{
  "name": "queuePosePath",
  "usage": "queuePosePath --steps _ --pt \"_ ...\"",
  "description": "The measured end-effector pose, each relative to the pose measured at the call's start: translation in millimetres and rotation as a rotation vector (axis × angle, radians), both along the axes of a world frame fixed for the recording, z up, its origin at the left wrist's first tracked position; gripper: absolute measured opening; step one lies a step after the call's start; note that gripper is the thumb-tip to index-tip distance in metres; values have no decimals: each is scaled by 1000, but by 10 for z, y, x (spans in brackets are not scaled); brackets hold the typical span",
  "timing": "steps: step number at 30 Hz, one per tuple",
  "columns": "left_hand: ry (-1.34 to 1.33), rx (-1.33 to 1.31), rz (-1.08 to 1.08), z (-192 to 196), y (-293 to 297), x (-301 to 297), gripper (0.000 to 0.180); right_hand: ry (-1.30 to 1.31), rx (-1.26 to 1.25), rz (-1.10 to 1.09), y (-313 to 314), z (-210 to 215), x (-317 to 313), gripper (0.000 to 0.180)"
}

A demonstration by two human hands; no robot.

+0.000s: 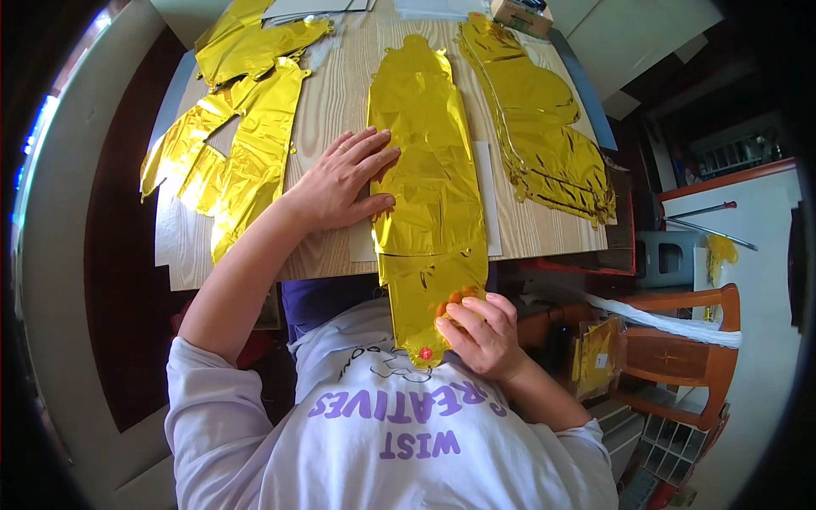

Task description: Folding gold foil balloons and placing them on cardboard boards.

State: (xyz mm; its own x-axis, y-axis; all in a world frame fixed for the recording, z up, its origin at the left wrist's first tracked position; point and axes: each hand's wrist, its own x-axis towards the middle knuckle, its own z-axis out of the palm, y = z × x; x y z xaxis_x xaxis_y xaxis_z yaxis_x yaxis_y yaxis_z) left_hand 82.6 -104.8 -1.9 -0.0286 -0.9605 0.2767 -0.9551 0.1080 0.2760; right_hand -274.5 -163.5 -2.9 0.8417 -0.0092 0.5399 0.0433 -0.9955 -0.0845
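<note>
A long flat gold foil balloon (421, 161) lies lengthwise on the wooden table, its near end hanging over the front edge toward my shirt. A small round red mark shows at that near tip. My left hand (348, 178) rests palm down with fingers stretched out, its fingertips on the left edge of the foil. Over the hanging part, my right hand (482, 331) bends its fingers onto the right edge of the foil, gripping it. Part of a flat pale board (485, 195) shows beneath the balloon's right side.
More gold foil balloons (255, 144) lie at the table's left, and another (544, 119) at its right. Grey sheets (310, 8) and a small cardboard box (520, 17) sit at the far edge. A wooden chair (671, 344) and a grey stool (667, 259) stand at right.
</note>
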Motion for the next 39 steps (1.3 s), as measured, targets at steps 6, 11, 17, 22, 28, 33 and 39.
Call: queuePosePath --steps 6,11,17,22,28,33,39 --pt "3 -2 -3 31 2 0 72 -39 13 -49 -52 43 175 21" --pt "9 -6 -9 43 -8 -16 71 -55 36 -89 -57 15 199 22" --pt "31 27 4 26 19 8 71 -73 55 -230 -42 35 269 23" --pt "47 -2 4 24 5 0 70 -118 76 -276 -59 80 452 30" --pt "-20 -43 -50 241 58 -174 68 -148 87 -278 -113 76 476 38" --pt "30 19 -127 371 211 -404 71 -161 98 -274 -145 59 569 32" --pt "27 72 -178 461 394 -599 94 -151 124 -321 -172 90 626 30"
